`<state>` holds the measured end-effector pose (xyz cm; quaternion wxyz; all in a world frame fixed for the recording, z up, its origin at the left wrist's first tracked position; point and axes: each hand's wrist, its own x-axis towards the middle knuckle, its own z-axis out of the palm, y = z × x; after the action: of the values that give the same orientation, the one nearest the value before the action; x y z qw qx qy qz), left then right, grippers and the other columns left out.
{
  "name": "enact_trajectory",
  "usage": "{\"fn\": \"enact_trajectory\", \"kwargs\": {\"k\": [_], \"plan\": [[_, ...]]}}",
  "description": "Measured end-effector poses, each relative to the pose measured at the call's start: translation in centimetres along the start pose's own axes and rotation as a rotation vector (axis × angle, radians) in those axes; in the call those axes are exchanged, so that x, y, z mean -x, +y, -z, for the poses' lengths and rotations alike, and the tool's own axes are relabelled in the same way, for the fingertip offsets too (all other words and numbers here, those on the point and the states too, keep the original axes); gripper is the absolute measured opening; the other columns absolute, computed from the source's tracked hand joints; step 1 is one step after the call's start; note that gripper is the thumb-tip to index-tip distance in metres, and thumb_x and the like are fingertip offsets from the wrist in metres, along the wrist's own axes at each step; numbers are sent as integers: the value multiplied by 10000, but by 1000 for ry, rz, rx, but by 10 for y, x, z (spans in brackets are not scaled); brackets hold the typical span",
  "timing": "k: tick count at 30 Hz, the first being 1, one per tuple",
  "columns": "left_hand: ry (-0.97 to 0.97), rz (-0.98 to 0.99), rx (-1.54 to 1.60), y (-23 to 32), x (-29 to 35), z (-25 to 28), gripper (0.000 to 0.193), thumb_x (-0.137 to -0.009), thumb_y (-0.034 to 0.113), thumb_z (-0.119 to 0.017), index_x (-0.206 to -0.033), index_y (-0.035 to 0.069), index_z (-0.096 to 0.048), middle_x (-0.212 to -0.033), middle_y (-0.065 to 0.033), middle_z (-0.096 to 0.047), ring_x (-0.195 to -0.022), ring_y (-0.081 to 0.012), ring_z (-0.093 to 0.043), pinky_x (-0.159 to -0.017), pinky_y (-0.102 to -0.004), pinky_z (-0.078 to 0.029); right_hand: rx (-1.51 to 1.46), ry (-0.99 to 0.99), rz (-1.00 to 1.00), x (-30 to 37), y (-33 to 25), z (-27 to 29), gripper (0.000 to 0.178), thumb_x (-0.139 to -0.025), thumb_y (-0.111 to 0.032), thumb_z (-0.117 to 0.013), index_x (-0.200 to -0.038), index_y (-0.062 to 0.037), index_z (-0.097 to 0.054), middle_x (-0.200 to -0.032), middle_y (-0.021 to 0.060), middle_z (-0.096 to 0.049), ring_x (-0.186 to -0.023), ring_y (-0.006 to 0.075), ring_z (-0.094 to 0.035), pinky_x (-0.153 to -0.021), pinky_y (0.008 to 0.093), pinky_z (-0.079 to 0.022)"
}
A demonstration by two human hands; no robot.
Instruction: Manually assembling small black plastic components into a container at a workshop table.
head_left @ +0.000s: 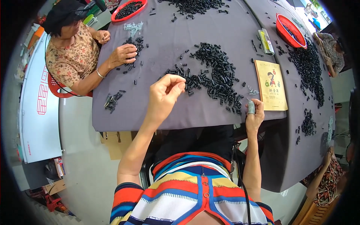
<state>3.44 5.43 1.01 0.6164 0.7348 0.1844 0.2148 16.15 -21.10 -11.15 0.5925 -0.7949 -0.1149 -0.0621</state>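
Note:
My left hand (165, 93) is raised over the table, thumb and fingertips pressed together; whatever is between them is too small or hidden to name. Just beyond it lies a heap of small black cylindrical plastic parts (217, 71) with short, tube-like bodies. My right hand (255, 115) is at the table's near edge, fingers curled closed. One of its digits has a grey wrapping (251, 107), and a tiny tip shows above it that I cannot identify. A few small transparent pieces (253, 91) lie just past that hand.
A yellow booklet (270, 86) lies right of my right hand, with a yellow-and-white box (265, 42) beyond. Red baskets (288, 32) and more black heaps (308, 71) sit farther off on the grey cloth (161, 52). At left, a co-worker's hand (125, 54) touches black parts.

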Motion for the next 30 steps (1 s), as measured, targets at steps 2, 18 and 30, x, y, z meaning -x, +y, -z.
{"fn": "enact_trajectory", "kwargs": {"k": [2,18,30], "plan": [[29,-7,-119,-51,-17,2,61,-823,53,-609,-853,1,-620,-675,4,-585,-594,-45,-499,-543,-205,-414,-13,3,13,0,-2,-2,92,-864,8,-516,-944,-33,-540,-751,24,-577,-658,71,-545,-564,209,-439],[1,-18,-1034,-80,-83,-46,162,-743,185,-678,-814,61,-601,-856,-112,-622,-797,-313,-613,-688,-427,-482,18,28,36,2,3,-4,94,-874,10,-504,-943,-44,-537,-746,-3,-562,-604,30,-479,-492,173,-360],[-8,-57,-1026,-92,-87,-50,126,-758,143,-643,-829,50,-597,-867,-139,-607,-787,-334,-620,-662,-437,-497,51,9,57,2,-5,-4,145,-827,61,-510,-947,-14,-542,-760,68,-586,-675,134,-587,-613,255,-467]]}}
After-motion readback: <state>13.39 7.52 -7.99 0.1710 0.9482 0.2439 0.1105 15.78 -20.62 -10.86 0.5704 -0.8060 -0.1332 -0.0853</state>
